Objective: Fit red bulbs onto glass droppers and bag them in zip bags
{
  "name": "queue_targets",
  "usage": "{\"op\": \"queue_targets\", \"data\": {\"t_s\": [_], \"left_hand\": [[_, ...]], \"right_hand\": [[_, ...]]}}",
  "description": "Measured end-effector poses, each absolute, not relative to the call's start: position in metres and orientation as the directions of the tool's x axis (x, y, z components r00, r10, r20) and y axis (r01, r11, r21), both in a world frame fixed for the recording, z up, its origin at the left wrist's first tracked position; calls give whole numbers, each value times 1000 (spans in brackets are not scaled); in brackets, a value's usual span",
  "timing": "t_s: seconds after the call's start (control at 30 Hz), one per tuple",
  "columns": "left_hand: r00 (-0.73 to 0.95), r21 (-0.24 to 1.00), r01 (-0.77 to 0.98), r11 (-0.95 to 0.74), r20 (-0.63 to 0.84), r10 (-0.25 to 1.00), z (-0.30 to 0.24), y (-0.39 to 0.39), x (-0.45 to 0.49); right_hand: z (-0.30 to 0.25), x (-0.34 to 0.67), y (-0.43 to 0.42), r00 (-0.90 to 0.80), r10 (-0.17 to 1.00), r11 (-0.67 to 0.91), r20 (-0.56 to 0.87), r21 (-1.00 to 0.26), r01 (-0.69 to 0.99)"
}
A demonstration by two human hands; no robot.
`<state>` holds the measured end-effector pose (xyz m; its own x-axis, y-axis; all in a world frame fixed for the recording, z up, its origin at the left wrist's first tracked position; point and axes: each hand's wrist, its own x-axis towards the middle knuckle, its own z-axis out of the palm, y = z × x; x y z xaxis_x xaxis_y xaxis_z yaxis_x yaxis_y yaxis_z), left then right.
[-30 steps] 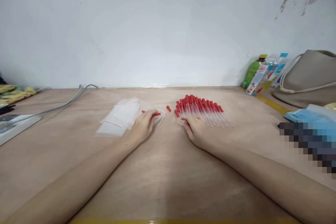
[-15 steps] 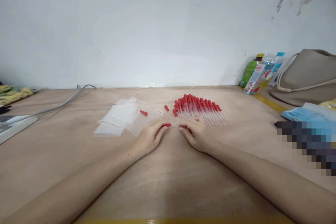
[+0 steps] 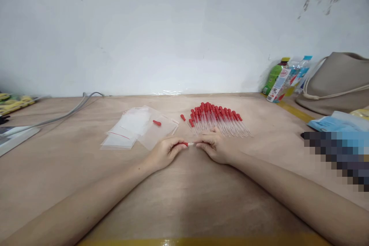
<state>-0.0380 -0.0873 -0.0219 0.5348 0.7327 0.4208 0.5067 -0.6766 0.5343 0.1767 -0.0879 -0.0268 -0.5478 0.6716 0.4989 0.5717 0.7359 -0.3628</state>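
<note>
A: How is the left hand (image 3: 165, 153) gripping?
B: Thumb and fingers pinch the red rubber bulb (image 3: 186, 144) of one dropper, with just its end showing past the fingertips.

A: And the right hand (image 3: 215, 147)?
B: Its thumb and forefinger come together at the clear tube (image 3: 191, 144) of that same dropper. The tip is hidden in the grip, so I can't tell how firmly it's pressed.

A: Where does that put the dropper?
B: Between the two hands, lying nearly level across the middle of the wooden tabletop (image 3: 161, 200), in front of the pile of red-bulbed droppers (image 3: 215, 115).

A: How are the arms held?
B: Both bare forearms slant inward from the lower corners, with the backs of the hands up and the fingertips facing each other, a short gap between.

A: Anything near the hands?
B: Past the left one is a fan of clear zip bags (image 3: 127, 130). Another red bulb (image 3: 157, 122) lies at the nearest bag; inside or on top, I can't tell. One separate dropper (image 3: 183, 117) lies just left of the pile.
</note>
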Motion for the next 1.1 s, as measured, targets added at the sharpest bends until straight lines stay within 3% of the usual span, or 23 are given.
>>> {"op": "queue_targets", "data": {"t_s": [0.2,0.43,0.77,1.1], "left_hand": [[540,508,541,-670,402,740,-22,-89,-37],[507,541,545,-640,395,766,-25,-85,-43],[547,521,534,-666,388,742,-25,-90,-43],[570,477,523,-706,420,706,-25,-88,-44]], "right_hand": [[-23,174,-96,-549,668,726,502,-277,630],[-25,184,-91,-492,704,705,512,-421,571],[-22,173,-98,-550,673,717,495,-252,651],[-21,156,-97,-499,802,596,329,-384,705]]}}
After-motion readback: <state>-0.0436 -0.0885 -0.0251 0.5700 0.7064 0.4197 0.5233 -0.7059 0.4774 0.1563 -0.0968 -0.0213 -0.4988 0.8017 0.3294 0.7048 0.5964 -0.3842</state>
